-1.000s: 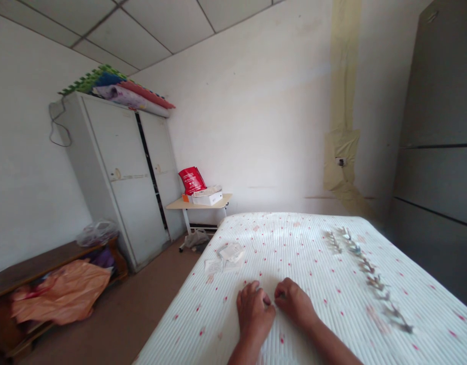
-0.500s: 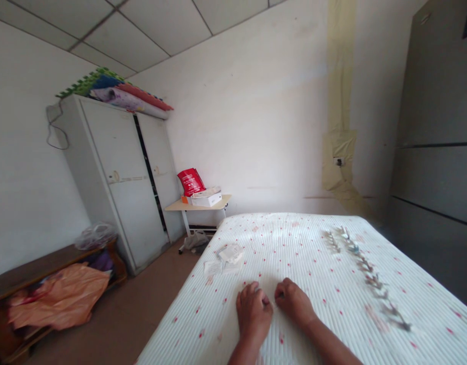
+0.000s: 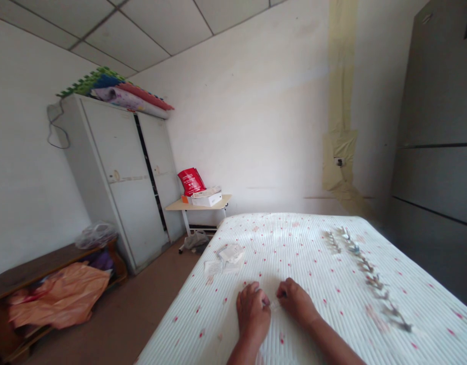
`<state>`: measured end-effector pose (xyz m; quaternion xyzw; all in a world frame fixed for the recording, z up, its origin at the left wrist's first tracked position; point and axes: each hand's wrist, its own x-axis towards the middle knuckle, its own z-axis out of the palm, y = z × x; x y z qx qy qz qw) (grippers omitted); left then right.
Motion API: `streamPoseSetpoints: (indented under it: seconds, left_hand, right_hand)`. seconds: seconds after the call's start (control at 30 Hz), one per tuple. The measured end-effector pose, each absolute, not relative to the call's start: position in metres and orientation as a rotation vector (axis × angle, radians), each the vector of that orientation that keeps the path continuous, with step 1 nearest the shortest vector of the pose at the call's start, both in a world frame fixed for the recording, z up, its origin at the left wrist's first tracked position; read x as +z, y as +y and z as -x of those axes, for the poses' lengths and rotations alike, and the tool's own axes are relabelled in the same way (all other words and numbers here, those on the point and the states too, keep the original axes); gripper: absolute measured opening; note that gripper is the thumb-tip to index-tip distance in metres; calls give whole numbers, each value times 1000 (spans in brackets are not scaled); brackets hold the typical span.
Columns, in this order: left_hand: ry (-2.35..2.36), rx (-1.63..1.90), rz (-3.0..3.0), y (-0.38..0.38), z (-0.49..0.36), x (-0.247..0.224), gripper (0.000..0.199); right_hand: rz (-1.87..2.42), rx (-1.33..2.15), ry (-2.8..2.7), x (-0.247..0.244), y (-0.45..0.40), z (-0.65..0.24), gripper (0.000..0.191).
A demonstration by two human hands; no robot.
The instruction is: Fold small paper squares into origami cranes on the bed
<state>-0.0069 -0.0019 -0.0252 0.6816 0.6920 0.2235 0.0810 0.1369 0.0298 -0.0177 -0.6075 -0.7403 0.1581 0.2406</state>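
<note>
My left hand [image 3: 253, 310] rests low over the quilted bed cover [image 3: 294, 350], its fingers curled and closed. Just to its right, my right hand [image 3: 297, 303] is closed in a pinch, thumb and forefinger turned toward the left. A small gap separates the hands. Something faint and pale seems to lie in it, too small and blurred to name. Beyond my left hand lie clear plastic packets and paper slips [image 3: 230, 253]. To the right, a row of small grey metallic pieces [image 3: 373, 280] stretches along the cover, with a shorter row [image 3: 332, 242] beside its far end.
A low table [image 3: 218, 204] with a red bag [image 3: 191, 181] and a white box [image 3: 208, 199] stands past the bed's far left corner. At left are a grey cabinet [image 3: 130, 213] and a wooden bench [image 3: 28, 255]. A tall grey cabinet-like unit [image 3: 438, 177] rises at right.
My right hand has shifted slightly to the right, so the gap between my hands is a little wider. The left hand has barely moved.
</note>
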Motion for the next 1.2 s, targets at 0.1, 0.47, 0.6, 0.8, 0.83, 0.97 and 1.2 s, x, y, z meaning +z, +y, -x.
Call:
streamPoseSetpoints:
  seconds: [0.1,0.47,0.6,0.8,0.83,0.97,1.2]
  left_hand:
    - [2066,677,-2050,-2,6,-24,22]
    - [2074,687,-2098,-6,3,-19,12]
    - [2060,702,-2091,-7,4,-22,13]
    - [1982,819,-2115,-6,5,-29,18]
    - [1981,818,-2119,-6,5,-30,18]
    - [1952,856,-2126,-7,4,-28,17]
    - [1876,861,-2155,-10,2,-21,16]
  right_hand:
    - [1663,427,-2048,-18,29,-137,25]
    - [1645,444,-2096,-14,27,-138,21]
    - [1623,470,-2134,-11,25,-140,22]
    - [1631,501,-2144,-4,22,-140,22]
    - [1630,506,-2137,-3,21,-140,22]
    - [1626,519,-2118,-4,22,-140,21]
    - [1735,482,-2108,-10,25,-140,14]
